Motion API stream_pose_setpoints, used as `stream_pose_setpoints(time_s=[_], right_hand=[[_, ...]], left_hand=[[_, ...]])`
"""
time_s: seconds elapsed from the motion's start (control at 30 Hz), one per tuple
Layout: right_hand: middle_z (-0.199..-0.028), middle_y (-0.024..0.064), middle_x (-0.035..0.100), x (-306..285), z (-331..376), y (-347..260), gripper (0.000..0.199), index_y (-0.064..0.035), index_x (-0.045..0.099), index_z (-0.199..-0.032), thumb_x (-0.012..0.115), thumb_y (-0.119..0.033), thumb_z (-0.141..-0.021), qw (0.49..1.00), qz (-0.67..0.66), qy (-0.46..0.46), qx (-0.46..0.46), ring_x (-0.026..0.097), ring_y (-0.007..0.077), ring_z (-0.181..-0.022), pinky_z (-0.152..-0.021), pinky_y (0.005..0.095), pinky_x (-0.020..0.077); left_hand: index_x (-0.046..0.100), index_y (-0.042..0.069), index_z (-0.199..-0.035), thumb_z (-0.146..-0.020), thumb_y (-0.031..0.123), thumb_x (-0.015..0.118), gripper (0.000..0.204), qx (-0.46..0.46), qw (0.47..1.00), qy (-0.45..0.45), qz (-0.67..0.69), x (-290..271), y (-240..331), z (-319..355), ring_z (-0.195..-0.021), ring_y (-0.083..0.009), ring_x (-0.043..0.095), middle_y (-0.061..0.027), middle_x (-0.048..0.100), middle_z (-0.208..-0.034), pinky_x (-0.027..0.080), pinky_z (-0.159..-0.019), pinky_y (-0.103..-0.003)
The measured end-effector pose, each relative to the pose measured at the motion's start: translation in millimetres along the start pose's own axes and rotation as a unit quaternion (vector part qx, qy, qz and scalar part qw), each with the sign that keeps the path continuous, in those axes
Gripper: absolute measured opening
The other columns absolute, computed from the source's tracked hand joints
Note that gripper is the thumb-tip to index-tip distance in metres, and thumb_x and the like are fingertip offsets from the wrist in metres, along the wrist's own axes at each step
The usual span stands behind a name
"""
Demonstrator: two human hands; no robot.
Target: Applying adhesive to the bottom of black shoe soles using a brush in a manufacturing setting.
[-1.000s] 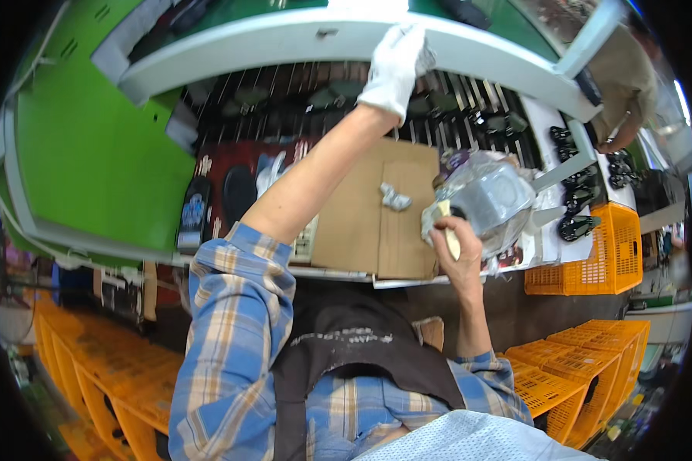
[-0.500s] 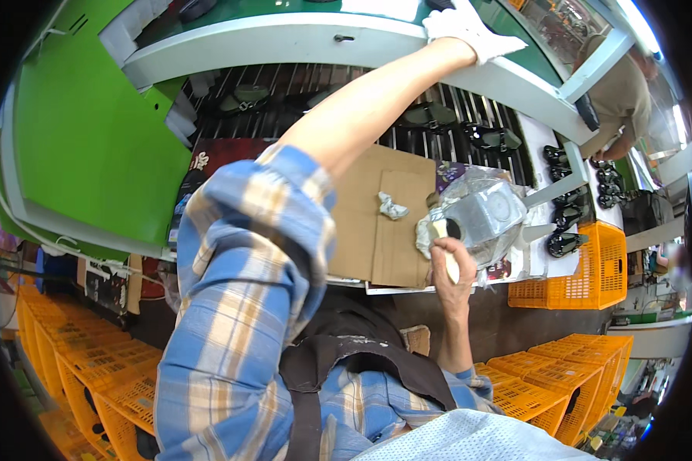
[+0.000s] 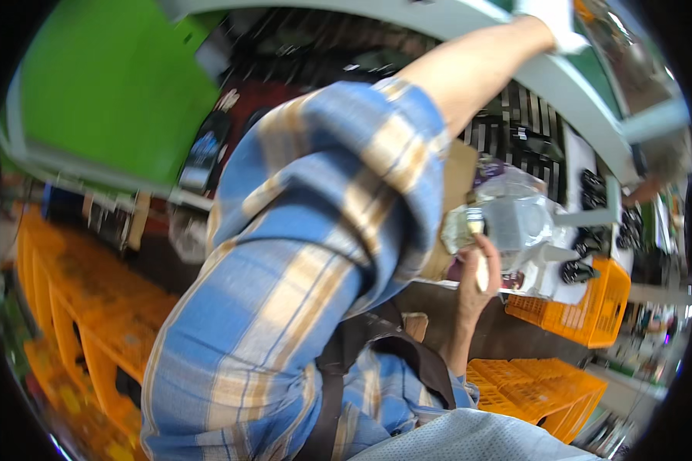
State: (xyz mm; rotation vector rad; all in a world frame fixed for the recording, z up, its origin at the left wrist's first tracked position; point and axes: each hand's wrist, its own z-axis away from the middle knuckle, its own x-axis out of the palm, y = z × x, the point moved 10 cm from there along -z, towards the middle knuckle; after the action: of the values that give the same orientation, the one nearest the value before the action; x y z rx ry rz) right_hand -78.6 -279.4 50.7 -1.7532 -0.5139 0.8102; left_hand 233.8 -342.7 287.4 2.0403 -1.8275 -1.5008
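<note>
My right hand (image 3: pixel 471 288) is closed round the pale handle of a brush (image 3: pixel 481 273). The brush's metal band and bristles lie over a crumpled whitish wrap (image 3: pixel 455 230). Beside it stands a clear plastic container (image 3: pixel 521 221) inside a plastic bag. My left hand (image 3: pixel 552 23), in a white glove, reaches far up and to the right, over the pale frame of the upper shelf. Its fingers run out at the picture's top rim, so whatever they touch is hidden. My plaid left sleeve covers much of the brown cardboard (image 3: pixel 460 165).
Black shoes (image 3: pixel 534 142) lie on the slatted rack behind. More glossy black shoes (image 3: pixel 579 270) line the white surface at the right, above an orange crate (image 3: pixel 611 300). Stacked orange crates (image 3: pixel 530 384) flank me. A green panel (image 3: pixel 108 100) rises left. Another person (image 3: pixel 661 165) is at far right.
My view has swung and blurred. The left arm stretches further to the upper right, its sleeve now covering most of the cardboard. The right hand keeps the brush beside the plastic container.
</note>
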Motion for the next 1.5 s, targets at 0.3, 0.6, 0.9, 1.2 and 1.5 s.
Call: stream_pose_setpoints(time_s=[0.3, 0.6, 0.9, 1.2, 1.5], right_hand=[[-0.089, 0.0063, 0.058, 0, -3, 29, 0.06, 0.0046, 0.054, -0.119, 0.053, -0.048, -0.089, 0.998, -0.049, -0.009, -0.032, 0.053, 0.0106, -0.077, -0.07, 0.0238, 0.0456], [-0.089, 0.0044, 0.056, 14, -3, 10, 0.021, 0.0043, 0.06, -0.103, 0.059, -0.011, -0.089, 0.992, 0.039, -0.011, -0.117, 0.05, 0.0083, -0.072, -0.063, 0.0199, 0.041], [-0.083, 0.0021, 0.054, 40, -2, 7, 0.016, 0.0035, 0.061, -0.098, 0.06, -0.009, -0.088, 0.997, -0.002, -0.05, -0.067, 0.047, 0.0061, -0.069, -0.058, 0.0183, 0.0372], [-0.078, 0.0012, 0.055, 53, -8, 11, 0.019, 0.0038, 0.061, -0.101, 0.058, -0.012, -0.09, 0.998, 0.004, -0.043, -0.035, 0.048, 0.0065, -0.067, -0.06, 0.0191, 0.0392], [-0.078, 0.0027, 0.054, 82, -16, 5, 0.019, 0.0039, 0.061, -0.099, 0.059, -0.012, -0.09, 0.998, 0.049, -0.041, -0.014, 0.048, 0.0088, -0.067, -0.062, 0.021, 0.0415]], left_hand=[[0.06, 0.0, -0.098, -0.078, 0.024, 0.063, 0.031, 0.13, 0.939, 0.154, 0.279, -28, -34, 249, -0.088, -0.033, 0.061, -0.0167, 0.063, -0.093, 0.049, -0.078, -0.041], [0.056, -0.003, -0.109, -0.072, 0.027, 0.072, 0.05, -0.048, 0.985, 0.116, -0.117, -125, -144, 412, -0.098, -0.0348, 0.057, -0.0209, 0.058, -0.107, 0.046, -0.086, -0.041], [0.019, -0.005, -0.139, -0.064, 0.062, 0.068, 0.112, -0.353, 0.901, 0.015, -0.251, -123, -241, 502, -0.127, -0.0428, 0.033, -0.0318, 0.027, -0.139, 0.034, -0.1, -0.049], [0.031, -0.007, -0.134, -0.06, 0.061, 0.071, 0.108, -0.366, 0.897, 0.033, -0.247, -136, -267, 490, -0.11, -0.0438, 0.047, -0.0326, 0.038, -0.13, 0.042, -0.093, -0.043], [0.043, -0.004, -0.128, -0.06, 0.065, 0.068, 0.1, -0.332, 0.895, 0.004, -0.297, -132, -264, 477, -0.098, -0.0395, 0.051, -0.0298, 0.04, -0.126, 0.048, -0.079, -0.043]])
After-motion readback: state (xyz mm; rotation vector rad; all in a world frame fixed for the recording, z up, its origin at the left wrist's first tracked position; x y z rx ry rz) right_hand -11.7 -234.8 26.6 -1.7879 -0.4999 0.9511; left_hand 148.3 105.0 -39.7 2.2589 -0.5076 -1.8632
